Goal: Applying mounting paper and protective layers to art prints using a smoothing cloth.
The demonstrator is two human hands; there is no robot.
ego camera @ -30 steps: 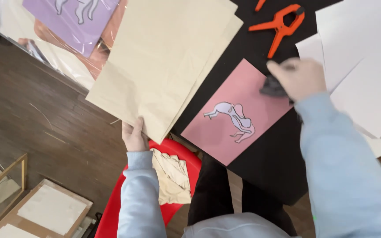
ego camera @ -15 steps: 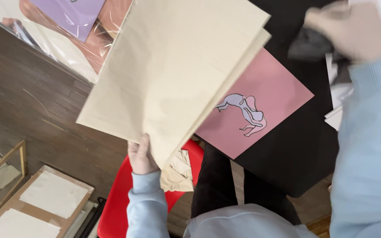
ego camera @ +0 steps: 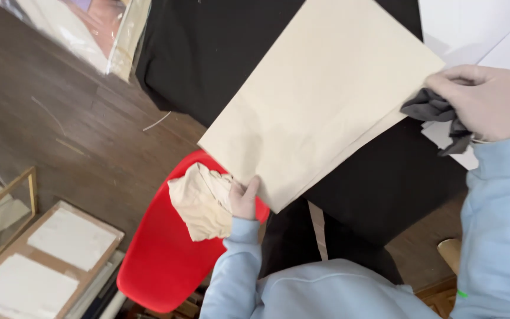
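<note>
Change: since the earlier frames you had swung the stack of cream sheets [ego camera: 320,100] over to the right, so it covered the pink card that showed before, and your right hand [ego camera: 482,100] had come back down to the stack's right corner.
Left hand: your left hand [ego camera: 244,198] pinched the near corner of the cream sheets, thumb on top and fingers hidden beneath, just beside a crumpled tan paper [ego camera: 199,201].
Right hand: your fingers were curled tight around a dark grey cloth [ego camera: 432,112], which touched the right edge of the cream sheets.
Cream sheets: they were held tilted above the black surface [ego camera: 208,53], with a second sheet's edge showing along the lower right side.
Under the right hand: white sheets [ego camera: 479,26] lay at the far right.
Crumpled tan paper: it rested on the red chair seat [ego camera: 160,266] below the stack.
Floor: dark wood [ego camera: 36,124], with framed white panels [ego camera: 48,254] at lower left and a clear plastic sleeve [ego camera: 98,29] at top left.
</note>
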